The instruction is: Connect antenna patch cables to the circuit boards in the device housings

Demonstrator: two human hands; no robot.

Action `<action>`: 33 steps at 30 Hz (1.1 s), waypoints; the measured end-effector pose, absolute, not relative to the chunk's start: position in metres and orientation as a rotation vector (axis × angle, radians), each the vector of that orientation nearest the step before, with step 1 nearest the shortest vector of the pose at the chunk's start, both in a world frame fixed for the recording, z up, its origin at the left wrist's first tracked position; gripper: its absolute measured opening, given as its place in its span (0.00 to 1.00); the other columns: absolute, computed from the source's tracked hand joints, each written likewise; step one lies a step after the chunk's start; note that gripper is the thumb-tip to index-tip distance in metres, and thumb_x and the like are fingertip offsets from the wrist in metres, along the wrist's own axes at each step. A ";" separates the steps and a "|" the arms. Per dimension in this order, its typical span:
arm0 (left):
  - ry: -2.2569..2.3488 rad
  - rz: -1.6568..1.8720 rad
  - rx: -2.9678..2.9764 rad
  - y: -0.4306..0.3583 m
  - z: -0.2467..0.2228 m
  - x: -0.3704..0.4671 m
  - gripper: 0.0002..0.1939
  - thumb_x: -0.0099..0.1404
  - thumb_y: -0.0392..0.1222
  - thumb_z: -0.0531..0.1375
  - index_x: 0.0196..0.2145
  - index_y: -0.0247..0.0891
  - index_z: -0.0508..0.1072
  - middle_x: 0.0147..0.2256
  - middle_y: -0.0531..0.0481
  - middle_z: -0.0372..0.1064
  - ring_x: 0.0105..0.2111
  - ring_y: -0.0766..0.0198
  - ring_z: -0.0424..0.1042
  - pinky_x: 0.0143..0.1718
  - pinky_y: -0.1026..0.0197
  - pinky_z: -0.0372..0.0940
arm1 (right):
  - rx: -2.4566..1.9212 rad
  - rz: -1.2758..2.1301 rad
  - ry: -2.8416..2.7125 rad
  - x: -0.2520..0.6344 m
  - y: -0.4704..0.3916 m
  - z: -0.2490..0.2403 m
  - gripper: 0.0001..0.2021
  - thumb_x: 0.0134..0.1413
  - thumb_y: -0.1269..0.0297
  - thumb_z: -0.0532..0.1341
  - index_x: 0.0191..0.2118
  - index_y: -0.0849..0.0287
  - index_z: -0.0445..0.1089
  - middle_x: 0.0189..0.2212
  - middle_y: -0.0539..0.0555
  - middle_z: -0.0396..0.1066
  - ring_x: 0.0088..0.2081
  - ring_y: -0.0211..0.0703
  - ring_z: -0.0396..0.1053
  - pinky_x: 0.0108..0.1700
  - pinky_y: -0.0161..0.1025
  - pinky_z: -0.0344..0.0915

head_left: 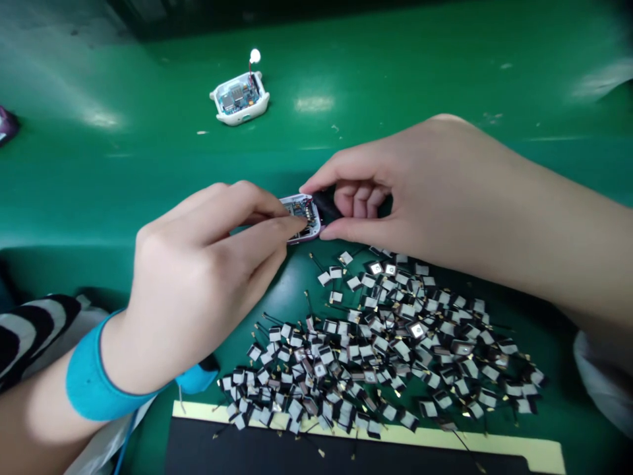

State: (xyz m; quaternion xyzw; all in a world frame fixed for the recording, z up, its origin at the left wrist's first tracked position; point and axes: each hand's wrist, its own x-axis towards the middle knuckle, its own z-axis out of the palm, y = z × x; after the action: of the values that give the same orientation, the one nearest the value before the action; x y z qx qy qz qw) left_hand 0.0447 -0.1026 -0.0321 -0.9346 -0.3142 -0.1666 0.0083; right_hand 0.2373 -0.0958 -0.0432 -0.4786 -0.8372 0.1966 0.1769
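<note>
A small white-rimmed watch case [309, 210] with a circuit board inside sits between my two hands. My left hand [212, 257] reaches over its left part, fingers pressed together on the board and rim. The thumb and index finger of my right hand [390, 185] grip the right end of the case, and its other fingers are curled. A black piece [326, 203] lies beside the case, inside the curve of my right hand; whether it is attached is unclear. Part of the case is hidden under my left fingers.
Another white case [240, 99] with an exposed board and a round white part on a wire stands at the back. Many small grey-and-black parts with short cables [366, 343] are heaped in front. A yellow-edged black mat [306, 455] lies nearest. A purple object [6, 125] is far left.
</note>
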 end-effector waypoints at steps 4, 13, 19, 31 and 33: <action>-0.962 -0.533 -2.912 -0.103 -0.033 0.045 0.05 0.58 0.37 0.57 0.33 0.40 0.72 0.32 0.52 0.69 0.31 0.63 0.68 0.28 0.63 0.61 | -1.356 0.557 -2.375 0.238 -0.096 -0.043 0.08 0.42 0.60 0.64 0.32 0.52 0.69 0.20 0.46 0.68 0.22 0.36 0.64 0.28 0.35 0.60; -0.935 -0.565 -2.934 -0.103 -0.034 0.047 0.06 0.55 0.34 0.58 0.33 0.36 0.73 0.32 0.47 0.69 0.31 0.60 0.69 0.29 0.60 0.63 | -1.345 0.573 -2.391 0.241 -0.095 -0.044 0.07 0.44 0.58 0.62 0.33 0.50 0.69 0.20 0.46 0.68 0.23 0.38 0.66 0.30 0.38 0.62; -0.926 -0.581 -2.948 -0.103 -0.034 0.048 0.07 0.54 0.33 0.59 0.33 0.35 0.73 0.31 0.45 0.69 0.30 0.58 0.69 0.27 0.59 0.63 | -1.387 0.588 -2.422 0.240 -0.094 -0.041 0.07 0.47 0.58 0.60 0.35 0.46 0.69 0.19 0.45 0.68 0.24 0.35 0.67 0.32 0.38 0.63; -1.004 -0.511 -2.896 -0.105 -0.034 0.047 0.06 0.56 0.36 0.58 0.33 0.38 0.73 0.33 0.48 0.69 0.31 0.62 0.68 0.27 0.62 0.61 | -1.441 0.624 -2.383 0.235 -0.094 -0.038 0.09 0.39 0.60 0.66 0.32 0.51 0.71 0.18 0.42 0.67 0.21 0.35 0.64 0.37 0.42 0.61; -1.013 -0.506 -2.898 -0.106 -0.034 0.047 0.06 0.56 0.36 0.58 0.34 0.39 0.72 0.34 0.49 0.69 0.32 0.62 0.68 0.28 0.62 0.62 | -1.444 0.626 -2.385 0.235 -0.094 -0.038 0.09 0.40 0.60 0.65 0.32 0.51 0.71 0.17 0.42 0.67 0.21 0.34 0.64 0.37 0.41 0.61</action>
State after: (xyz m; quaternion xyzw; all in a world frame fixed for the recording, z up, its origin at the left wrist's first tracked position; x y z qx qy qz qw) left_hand 0.0467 -0.1056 -0.0343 -0.9313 -0.3255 -0.1625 0.0153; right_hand 0.2350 -0.0938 -0.0380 -0.5004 -0.8261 0.2170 0.1417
